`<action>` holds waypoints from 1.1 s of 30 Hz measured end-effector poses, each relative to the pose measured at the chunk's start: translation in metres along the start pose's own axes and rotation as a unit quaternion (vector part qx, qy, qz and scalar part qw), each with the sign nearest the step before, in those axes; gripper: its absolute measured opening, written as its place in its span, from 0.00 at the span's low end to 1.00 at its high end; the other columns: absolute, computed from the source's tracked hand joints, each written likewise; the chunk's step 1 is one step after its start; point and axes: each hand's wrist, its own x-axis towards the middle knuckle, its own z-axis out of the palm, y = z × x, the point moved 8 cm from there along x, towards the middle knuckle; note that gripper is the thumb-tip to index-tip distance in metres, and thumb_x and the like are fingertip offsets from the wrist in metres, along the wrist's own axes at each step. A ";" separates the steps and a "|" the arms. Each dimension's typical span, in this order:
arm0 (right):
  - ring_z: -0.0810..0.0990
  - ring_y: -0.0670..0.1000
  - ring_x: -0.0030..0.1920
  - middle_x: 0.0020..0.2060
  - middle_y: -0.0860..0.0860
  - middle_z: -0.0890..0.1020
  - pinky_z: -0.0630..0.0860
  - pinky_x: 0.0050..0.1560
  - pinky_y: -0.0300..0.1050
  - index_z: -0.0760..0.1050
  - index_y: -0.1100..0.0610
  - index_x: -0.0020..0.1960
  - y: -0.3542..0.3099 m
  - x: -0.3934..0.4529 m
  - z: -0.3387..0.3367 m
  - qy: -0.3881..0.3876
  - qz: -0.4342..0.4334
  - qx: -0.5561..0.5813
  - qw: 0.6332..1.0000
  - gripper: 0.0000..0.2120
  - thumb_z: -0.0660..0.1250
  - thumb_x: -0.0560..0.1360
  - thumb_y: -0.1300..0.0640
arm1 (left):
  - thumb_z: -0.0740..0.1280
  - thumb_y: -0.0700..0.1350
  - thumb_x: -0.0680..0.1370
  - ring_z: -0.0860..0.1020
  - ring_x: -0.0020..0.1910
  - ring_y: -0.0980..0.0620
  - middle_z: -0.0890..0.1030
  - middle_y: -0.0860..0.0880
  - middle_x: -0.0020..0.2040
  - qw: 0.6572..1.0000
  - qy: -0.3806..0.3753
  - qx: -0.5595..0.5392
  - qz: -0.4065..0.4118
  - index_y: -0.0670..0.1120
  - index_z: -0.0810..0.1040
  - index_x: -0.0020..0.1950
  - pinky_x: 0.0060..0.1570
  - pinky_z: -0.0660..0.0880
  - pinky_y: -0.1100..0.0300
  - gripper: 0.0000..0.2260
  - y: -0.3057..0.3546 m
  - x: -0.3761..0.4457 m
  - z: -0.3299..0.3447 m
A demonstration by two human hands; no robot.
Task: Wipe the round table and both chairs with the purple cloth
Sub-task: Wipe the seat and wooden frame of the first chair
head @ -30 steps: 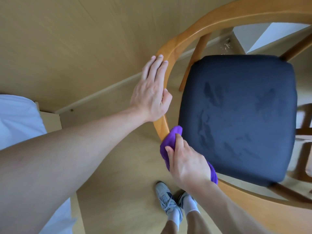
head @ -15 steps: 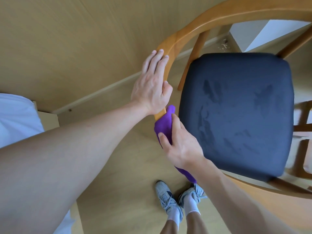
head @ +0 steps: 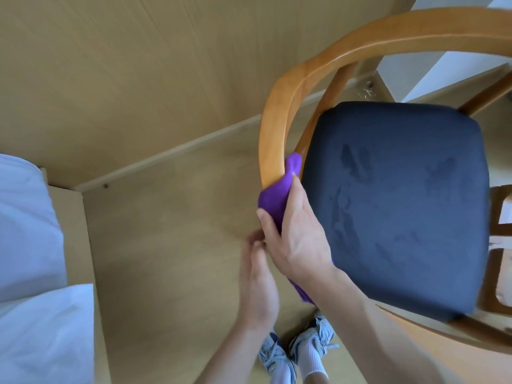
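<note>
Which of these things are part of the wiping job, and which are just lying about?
Part of the job:
purple cloth
curved wooden chair rail
dark blue seat cushion
right hand
left hand

Just there:
white bedding
pale sneakers

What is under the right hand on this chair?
The purple cloth, wrapped over the chair's curved wooden rail and gripped by the right hand. The stretch of rail beneath cloth and hand is covered, so its surface cannot be seen.
</note>
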 end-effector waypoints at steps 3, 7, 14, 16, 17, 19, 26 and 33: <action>0.74 0.48 0.67 0.70 0.48 0.73 0.74 0.64 0.46 0.55 0.52 0.81 -0.017 0.033 -0.008 0.018 0.010 0.121 0.992 0.31 0.61 0.82 0.46 | 0.51 0.48 0.88 0.78 0.54 0.44 0.80 0.35 0.58 0.996 -0.074 -0.047 -0.011 0.44 0.74 0.70 0.53 0.77 0.52 0.17 0.014 0.012 0.029; 0.75 0.53 0.69 0.69 0.53 0.78 0.69 0.72 0.56 0.65 0.55 0.77 -0.009 0.078 -0.015 -0.005 0.140 0.282 0.949 0.23 0.58 0.84 0.50 | 0.50 0.51 0.89 0.77 0.68 0.57 0.78 0.49 0.71 0.991 -0.101 -0.081 0.026 0.48 0.68 0.78 0.60 0.76 0.66 0.20 0.055 0.055 0.041; 0.84 0.60 0.56 0.52 0.58 0.86 0.79 0.63 0.61 0.80 0.61 0.54 -0.007 0.128 -0.042 -0.007 0.239 0.346 0.907 0.09 0.67 0.80 0.56 | 0.50 0.57 0.87 0.71 0.74 0.59 0.74 0.56 0.75 0.989 -0.084 0.046 0.114 0.53 0.66 0.80 0.76 0.66 0.52 0.23 0.105 0.097 0.049; 0.83 0.56 0.54 0.49 0.54 0.84 0.81 0.59 0.57 0.79 0.58 0.53 -0.003 0.150 -0.057 0.010 0.261 0.294 0.920 0.10 0.73 0.77 0.53 | 0.51 0.56 0.88 0.72 0.73 0.60 0.76 0.56 0.73 0.987 -0.073 0.079 0.120 0.52 0.69 0.79 0.76 0.66 0.54 0.21 0.119 0.111 0.051; 0.83 0.55 0.53 0.49 0.53 0.83 0.83 0.56 0.56 0.78 0.58 0.54 -0.001 0.161 -0.064 0.011 0.269 0.269 0.925 0.14 0.75 0.75 0.51 | 0.52 0.55 0.88 0.73 0.72 0.60 0.77 0.57 0.72 0.985 -0.073 0.096 0.123 0.51 0.71 0.77 0.75 0.66 0.54 0.21 0.127 0.117 0.054; 0.83 0.55 0.50 0.48 0.53 0.82 0.85 0.48 0.55 0.77 0.58 0.53 0.002 0.179 -0.073 -0.006 0.276 0.237 0.932 0.18 0.78 0.72 0.47 | 0.53 0.55 0.88 0.76 0.68 0.59 0.80 0.57 0.67 0.981 -0.081 0.123 0.125 0.52 0.75 0.74 0.72 0.69 0.55 0.19 0.145 0.131 0.062; 0.84 0.56 0.45 0.47 0.55 0.82 0.86 0.41 0.56 0.76 0.57 0.49 0.018 0.216 -0.073 -0.039 0.327 0.268 0.906 0.21 0.78 0.71 0.42 | 0.55 0.57 0.87 0.81 0.61 0.52 0.84 0.53 0.60 0.968 -0.127 0.208 0.054 0.51 0.79 0.67 0.68 0.75 0.48 0.19 0.173 0.171 0.087; 0.84 0.57 0.45 0.48 0.54 0.83 0.86 0.42 0.57 0.75 0.56 0.49 0.039 0.232 -0.073 0.001 0.354 0.296 0.887 0.22 0.78 0.71 0.41 | 0.56 0.58 0.86 0.84 0.56 0.51 0.85 0.50 0.57 0.951 -0.155 0.265 0.029 0.51 0.81 0.64 0.63 0.78 0.49 0.18 0.188 0.195 0.106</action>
